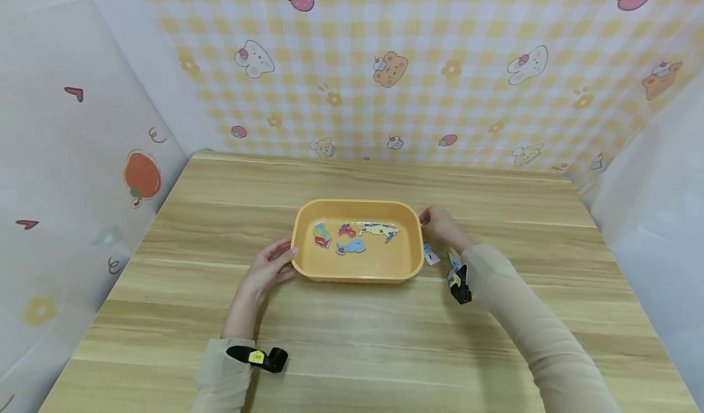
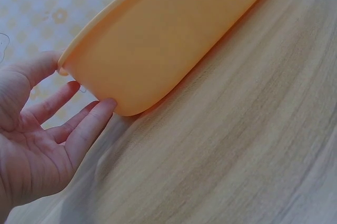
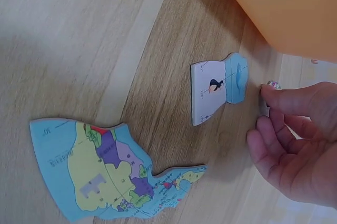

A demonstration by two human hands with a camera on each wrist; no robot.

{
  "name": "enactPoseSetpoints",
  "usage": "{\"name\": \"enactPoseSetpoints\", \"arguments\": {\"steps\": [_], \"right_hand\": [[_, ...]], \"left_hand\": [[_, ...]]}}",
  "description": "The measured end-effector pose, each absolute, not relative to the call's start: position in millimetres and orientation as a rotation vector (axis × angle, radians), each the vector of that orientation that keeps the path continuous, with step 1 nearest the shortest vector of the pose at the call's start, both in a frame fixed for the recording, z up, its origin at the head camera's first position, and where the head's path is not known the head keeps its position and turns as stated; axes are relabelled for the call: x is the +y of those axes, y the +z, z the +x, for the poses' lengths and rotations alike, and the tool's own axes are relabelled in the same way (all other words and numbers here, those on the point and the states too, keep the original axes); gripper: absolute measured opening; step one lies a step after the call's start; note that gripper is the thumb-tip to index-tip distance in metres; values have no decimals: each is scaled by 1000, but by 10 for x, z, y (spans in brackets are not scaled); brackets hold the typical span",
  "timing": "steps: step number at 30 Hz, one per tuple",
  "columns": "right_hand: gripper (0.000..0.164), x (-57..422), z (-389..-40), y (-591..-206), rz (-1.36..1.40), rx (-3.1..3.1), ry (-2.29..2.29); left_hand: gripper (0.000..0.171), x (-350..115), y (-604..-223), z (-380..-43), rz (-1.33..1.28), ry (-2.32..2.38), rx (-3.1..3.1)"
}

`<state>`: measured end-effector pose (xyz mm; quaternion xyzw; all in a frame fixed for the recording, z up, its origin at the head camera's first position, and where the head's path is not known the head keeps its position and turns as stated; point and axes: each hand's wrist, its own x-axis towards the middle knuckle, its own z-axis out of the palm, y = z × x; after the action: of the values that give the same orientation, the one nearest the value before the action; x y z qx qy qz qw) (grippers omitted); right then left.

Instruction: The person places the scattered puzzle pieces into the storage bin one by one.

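Note:
A shallow yellow-orange plastic tray [image 1: 379, 266] stands on the table. At its left end my left hand [image 1: 268, 269] holds it, thumb at the rim and fingertips against the outer wall [image 2: 158, 40]. Beyond the tray's right end, my right hand [image 1: 444, 226] pinches a small puzzle piece [image 3: 274, 84], mostly hidden by the fingers. Near that hand a white and light-blue puzzle piece [image 3: 210, 90] lies on the table. Closer to the right wrist is a larger map puzzle piece [image 3: 113, 174], blue with yellow and purple areas.
Inside the tray lie several map puzzle pieces: a green and red one [image 1: 321, 234], a red one [image 1: 347, 230], a light-blue one [image 1: 350, 247] and a pale yellow one [image 1: 379, 230]. A checked cloth [image 1: 418, 107] hangs behind the wooden table [image 1: 352, 339].

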<state>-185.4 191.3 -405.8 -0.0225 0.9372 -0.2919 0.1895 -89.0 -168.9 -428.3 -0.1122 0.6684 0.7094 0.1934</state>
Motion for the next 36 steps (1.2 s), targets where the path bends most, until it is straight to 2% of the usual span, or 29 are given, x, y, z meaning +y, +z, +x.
{"name": "enactPoseSetpoints", "arguments": {"steps": [5,8,12,15,19,21,27,36], "right_hand": [[19,1971,-1901,-4120,-140,2629,-863],[18,2188,-2168,-4526,-227,2593,-931],[14,2529,-2620,-5252,-301,2597,-958],[15,2603,-2682,-5311,-288,2576,-951],[24,2487,-2464,-4798,-190,2512,-944],[20,2453,-2372,-4597,-212,2505,-1014],[27,2165,-2004,-3795,-111,2479,-1025],[28,2064,-1949,-3541,-111,2470,-1071]], "left_hand": [[61,-1683,-4279,-892,-305,1993,1876],[61,-1681,-4285,-890,-298,1995,1876],[61,-1684,-4287,-888,-298,1996,1877],[60,-1687,-4291,-893,-319,1997,1874],[60,-1692,-4294,-896,-325,1994,1871],[60,-1692,-4292,-896,-317,1993,1871],[60,-1687,-4287,-900,-310,1986,1871],[62,-1691,-4279,-900,-303,1981,1875]]}}
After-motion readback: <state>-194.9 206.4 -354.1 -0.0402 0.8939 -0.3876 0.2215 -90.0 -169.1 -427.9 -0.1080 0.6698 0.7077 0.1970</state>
